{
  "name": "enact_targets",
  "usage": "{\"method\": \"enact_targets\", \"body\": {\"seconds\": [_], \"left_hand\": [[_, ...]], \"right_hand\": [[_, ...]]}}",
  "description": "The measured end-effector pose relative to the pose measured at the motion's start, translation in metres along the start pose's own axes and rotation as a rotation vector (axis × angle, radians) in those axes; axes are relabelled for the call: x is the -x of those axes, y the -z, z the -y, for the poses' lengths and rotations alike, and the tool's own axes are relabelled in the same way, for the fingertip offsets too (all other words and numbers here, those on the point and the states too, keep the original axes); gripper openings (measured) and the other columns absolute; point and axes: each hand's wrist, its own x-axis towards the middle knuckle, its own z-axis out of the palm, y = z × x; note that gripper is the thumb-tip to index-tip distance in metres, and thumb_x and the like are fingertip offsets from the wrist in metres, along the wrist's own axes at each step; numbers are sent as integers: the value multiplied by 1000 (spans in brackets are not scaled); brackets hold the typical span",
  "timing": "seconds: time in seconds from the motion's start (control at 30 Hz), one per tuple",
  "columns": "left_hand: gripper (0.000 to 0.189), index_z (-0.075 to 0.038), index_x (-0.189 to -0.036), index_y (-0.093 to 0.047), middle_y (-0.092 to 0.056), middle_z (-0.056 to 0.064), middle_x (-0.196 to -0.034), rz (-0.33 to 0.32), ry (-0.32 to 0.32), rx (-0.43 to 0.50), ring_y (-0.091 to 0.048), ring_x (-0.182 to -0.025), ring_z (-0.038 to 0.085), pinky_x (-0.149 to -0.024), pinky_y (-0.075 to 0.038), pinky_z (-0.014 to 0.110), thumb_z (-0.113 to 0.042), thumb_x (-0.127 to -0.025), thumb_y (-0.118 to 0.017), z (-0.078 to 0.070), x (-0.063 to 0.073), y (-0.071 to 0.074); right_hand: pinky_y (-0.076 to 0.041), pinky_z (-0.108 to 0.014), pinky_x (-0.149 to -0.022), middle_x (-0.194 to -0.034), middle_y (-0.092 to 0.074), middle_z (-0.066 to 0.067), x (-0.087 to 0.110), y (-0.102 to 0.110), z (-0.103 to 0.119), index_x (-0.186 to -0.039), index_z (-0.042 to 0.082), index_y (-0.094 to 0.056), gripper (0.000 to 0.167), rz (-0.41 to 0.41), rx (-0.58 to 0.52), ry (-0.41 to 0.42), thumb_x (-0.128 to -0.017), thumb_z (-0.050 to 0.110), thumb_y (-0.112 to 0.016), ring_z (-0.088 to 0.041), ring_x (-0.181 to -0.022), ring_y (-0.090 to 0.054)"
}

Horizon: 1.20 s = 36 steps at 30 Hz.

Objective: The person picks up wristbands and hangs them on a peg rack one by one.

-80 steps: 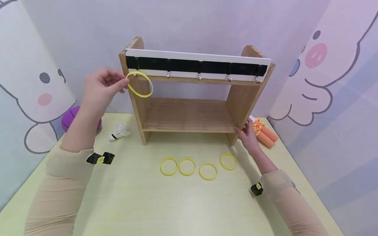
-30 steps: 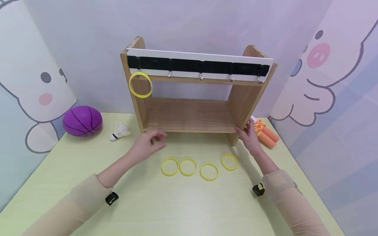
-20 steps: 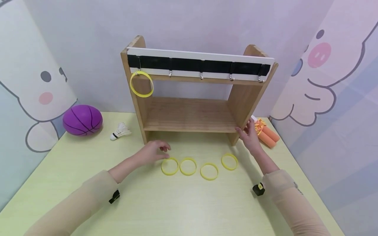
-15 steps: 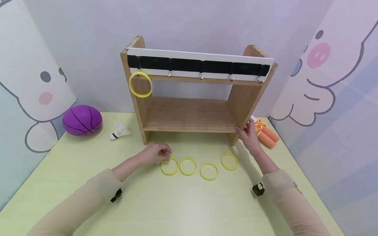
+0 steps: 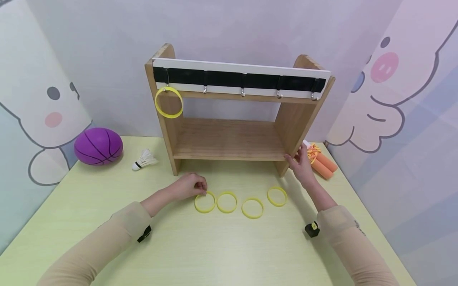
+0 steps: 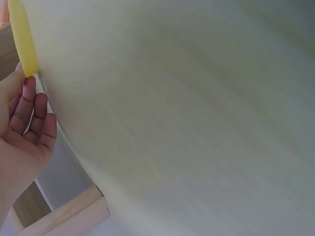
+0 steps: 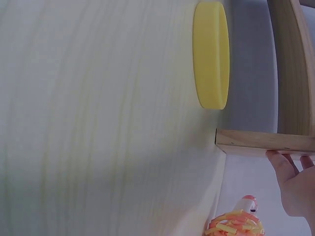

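Observation:
My left hand (image 5: pixel 187 186) is at the leftmost yellow ring (image 5: pixel 205 211) lying on the table, thumb and index fingertip pinching its edge; the left wrist view shows that ring (image 6: pixel 23 44) between them. Further right lie more yellow rings, a second (image 5: pixel 227 211), a third (image 5: pixel 252 217) and a fourth (image 5: pixel 276 205). Another ring (image 5: pixel 169 116) hangs from the leftmost metal hook of the white rail (image 5: pixel 229 66) on the wooden shelf (image 5: pixel 229 139). My right hand (image 5: pixel 302 169) holds the shelf's right side panel low down, its thumb on the near side.
A purple ball (image 5: pixel 98 146) and a white shuttlecock (image 5: pixel 144 159) stand left of the shelf. Orange foam-like cylinders (image 5: pixel 323 165) lie behind my right hand. Several bare hooks (image 5: pixel 243 93) line the rail. Walls with cartoon drawings enclose the table on three sides.
My left hand has let go of a ring, which now hangs on the leftmost hook, and has come down to the leftmost ring on the table. The right hand stays on the shelf.

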Motion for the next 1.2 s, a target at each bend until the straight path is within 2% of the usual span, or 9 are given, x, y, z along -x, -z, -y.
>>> {"method": "enact_targets", "body": {"seconds": [0.3,0.57,0.77,0.9,1.2], "left_hand": [[7,-16,-78,-67,-65,-6,-74,3,26,48,-55,-67,5,-62,-48,21,-15,-83,-72,-9,-1,4],[10,-19,-78,-66,-62,-12,-77,-33,-3,13,-58,-78,7,-72,-52,27,-14,-84,-72,-17,-1,9],[9,-19,-79,-66,-62,-11,-74,-21,15,37,-56,-71,5,-65,-50,22,-14,-85,-71,-31,1,17],[7,-18,-80,-66,-62,-11,-75,-25,12,30,-55,-71,5,-65,-49,21,-14,-85,-71,-42,4,25],[5,-18,-84,-67,-60,-12,-73,-107,18,-4,-52,-68,6,-59,-46,22,-16,-85,-71,-55,11,42]], "right_hand": [[-38,-65,-93,-150,-22,-25,0,0,0,-146,12,-11,67,1,3,-1,-95,5,-54,-46,-131,-30],[-38,-64,-93,-149,-23,-25,0,0,-2,-146,11,-12,66,-5,14,1,-94,6,-54,-46,-130,-32],[-39,-64,-93,-150,-23,-22,-6,3,-15,-147,21,-15,66,-8,12,-2,-95,11,-55,-44,-130,-33],[-40,-62,-93,-150,-24,-20,-9,6,-24,-147,26,-16,67,-16,31,7,-95,15,-57,-43,-131,-34],[-40,-63,-94,-151,-23,-17,-8,5,-24,-146,29,-16,68,-14,31,-4,-94,17,-58,-41,-131,-34]]}}
